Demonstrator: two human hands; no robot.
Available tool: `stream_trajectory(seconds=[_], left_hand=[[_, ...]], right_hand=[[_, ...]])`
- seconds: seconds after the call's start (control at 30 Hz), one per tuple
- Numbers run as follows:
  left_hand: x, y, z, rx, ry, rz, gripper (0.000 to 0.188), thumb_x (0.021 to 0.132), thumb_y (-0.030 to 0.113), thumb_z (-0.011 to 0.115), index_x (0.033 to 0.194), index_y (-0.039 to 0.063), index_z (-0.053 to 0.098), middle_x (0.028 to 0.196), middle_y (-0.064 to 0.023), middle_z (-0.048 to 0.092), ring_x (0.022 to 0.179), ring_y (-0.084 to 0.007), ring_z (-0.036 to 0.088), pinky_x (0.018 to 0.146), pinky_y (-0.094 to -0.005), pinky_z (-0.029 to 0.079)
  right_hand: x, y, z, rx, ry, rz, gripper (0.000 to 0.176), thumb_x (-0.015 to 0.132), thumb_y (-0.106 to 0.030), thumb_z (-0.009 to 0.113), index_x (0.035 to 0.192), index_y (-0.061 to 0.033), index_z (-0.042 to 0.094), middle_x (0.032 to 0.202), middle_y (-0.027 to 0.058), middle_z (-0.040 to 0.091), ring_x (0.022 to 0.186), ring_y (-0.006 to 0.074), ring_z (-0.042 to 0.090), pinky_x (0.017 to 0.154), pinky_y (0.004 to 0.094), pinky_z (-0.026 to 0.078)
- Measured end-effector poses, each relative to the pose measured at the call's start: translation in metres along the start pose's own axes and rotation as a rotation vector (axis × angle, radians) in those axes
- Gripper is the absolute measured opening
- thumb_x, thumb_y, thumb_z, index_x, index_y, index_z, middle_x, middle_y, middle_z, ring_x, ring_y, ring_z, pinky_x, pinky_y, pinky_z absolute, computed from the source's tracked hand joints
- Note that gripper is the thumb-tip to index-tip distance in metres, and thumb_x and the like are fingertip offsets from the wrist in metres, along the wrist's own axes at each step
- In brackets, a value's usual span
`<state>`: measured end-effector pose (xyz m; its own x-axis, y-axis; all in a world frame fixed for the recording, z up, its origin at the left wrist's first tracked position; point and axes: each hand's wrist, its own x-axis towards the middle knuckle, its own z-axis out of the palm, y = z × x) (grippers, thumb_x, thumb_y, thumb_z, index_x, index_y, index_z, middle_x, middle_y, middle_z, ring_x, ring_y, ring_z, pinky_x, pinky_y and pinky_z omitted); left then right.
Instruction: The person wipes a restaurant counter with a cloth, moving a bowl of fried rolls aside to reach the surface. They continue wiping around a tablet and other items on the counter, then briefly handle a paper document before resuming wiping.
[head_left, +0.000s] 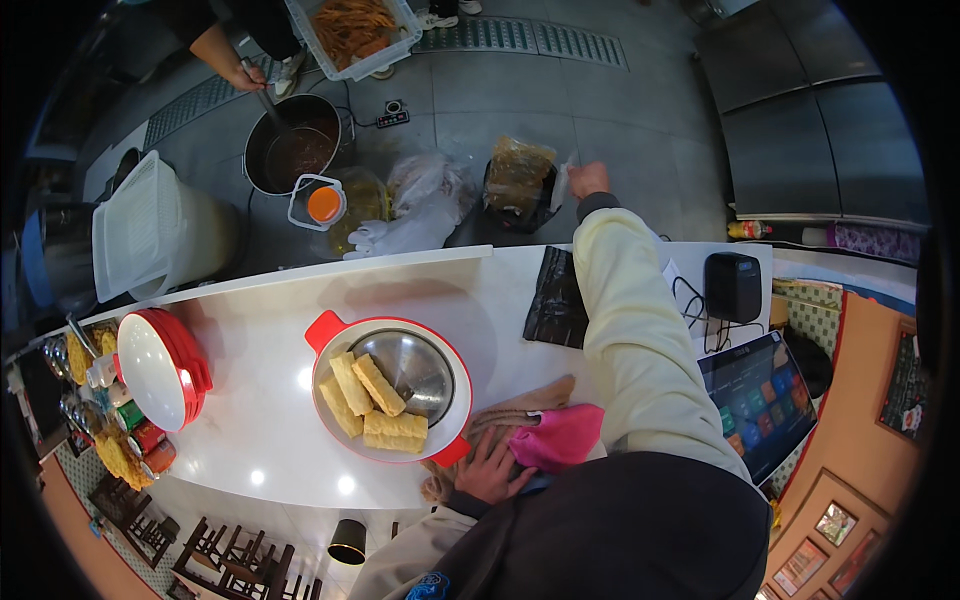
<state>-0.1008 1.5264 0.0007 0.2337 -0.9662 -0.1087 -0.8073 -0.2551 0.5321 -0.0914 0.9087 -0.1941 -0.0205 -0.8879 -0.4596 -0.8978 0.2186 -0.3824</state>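
Note:
My left hand (491, 466) lies with its fingers spread on a brown cloth (544, 395), next to a pink cloth (559, 437). Just left of it sits a red-and-white two-handled pot (390, 321), which holds several fried yellow tofu-like rolls (396, 433) and a shiny round metal piece (420, 367). Past the counter's far edge, my right hand (589, 180) is closed around the edge of a clear plastic bag (561, 187). That bag is beside a dark container (517, 217) with a plastic-wrapped brown block (521, 166) in it.
Stacked red-and-white pots (154, 371) and drink cans (146, 437) stand at the counter's left end. Black plastic bags (555, 300), a black device (733, 286) and a touchscreen (757, 405) are rightward. Beyond, a person's hand (249, 78) grips a utensil in a deep pot (292, 146).

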Motion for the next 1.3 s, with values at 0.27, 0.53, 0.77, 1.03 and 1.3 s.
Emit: stream_trajectory(seconds=[0.27,0.53,0.77,1.03,1.3], left_hand=[[0.005,0.003,-0.009,-0.005,0.016,0.004,0.056,0.091,0.061,0.072,0.128,0.020,0.073,0.147,0.0017,0.064,0.144,-0.0263,0.054,0.103,-0.0605,0.046],[0.000,-0.001,0.000,-0.014,0.018,0.035,0.057,0.095,0.059,0.068,0.136,0.019,0.069,0.149,-0.0011,0.062,0.150,-0.0285,0.047,0.103,-0.0671,0.045],[0.001,0.005,-0.001,0.017,-0.009,0.025,0.049,0.102,0.047,0.059,0.141,0.017,0.065,0.150,-0.0032,0.061,0.157,-0.0298,0.035,0.118,-0.0654,0.029],[0.002,0.013,0.000,0.044,0.007,0.125,0.041,0.104,0.029,0.054,0.139,0.010,0.063,0.150,-0.0110,0.057,0.159,-0.0396,0.029,0.125,-0.0674,0.017],[0.000,0.019,0.004,0.103,0.046,0.140,0.043,0.105,0.029,0.051,0.141,0.007,0.061,0.154,-0.0173,0.053,0.160,-0.0421,0.026,0.125,-0.0685,0.014]], right_hand=[[-0.055,-0.020,-0.034,0.421,0.495,-0.335,0.039,0.096,-0.024,0.073,0.123,0.0033,0.067,0.122,0.0260,0.072,0.112,0.0406,0.070,0.097,0.0465,0.057],[-0.298,-0.007,-0.073,0.604,0.331,-0.473,0.032,0.095,-0.023,0.077,0.121,-0.0059,0.069,0.123,0.0145,0.069,0.106,0.0284,0.068,0.098,0.0447,0.052],[-0.425,0.087,-0.044,-0.224,0.212,-0.647,0.080,0.090,-0.051,0.075,0.157,-0.0175,0.047,0.171,0.0182,0.028,0.156,0.0443,0.026,0.123,0.0667,0.022],[-0.451,0.131,-0.069,-0.110,0.130,-0.621,0.031,0.082,-0.014,0.076,0.111,-0.0093,0.064,0.128,0.0125,0.061,0.117,0.0367,0.058,0.097,0.0496,0.049],[-0.445,0.053,-0.048,-0.018,0.274,-0.237,0.066,0.089,-0.043,0.074,0.140,-0.0083,0.052,0.138,0.0157,0.058,0.134,0.0368,0.053,0.101,0.0583,0.051]])
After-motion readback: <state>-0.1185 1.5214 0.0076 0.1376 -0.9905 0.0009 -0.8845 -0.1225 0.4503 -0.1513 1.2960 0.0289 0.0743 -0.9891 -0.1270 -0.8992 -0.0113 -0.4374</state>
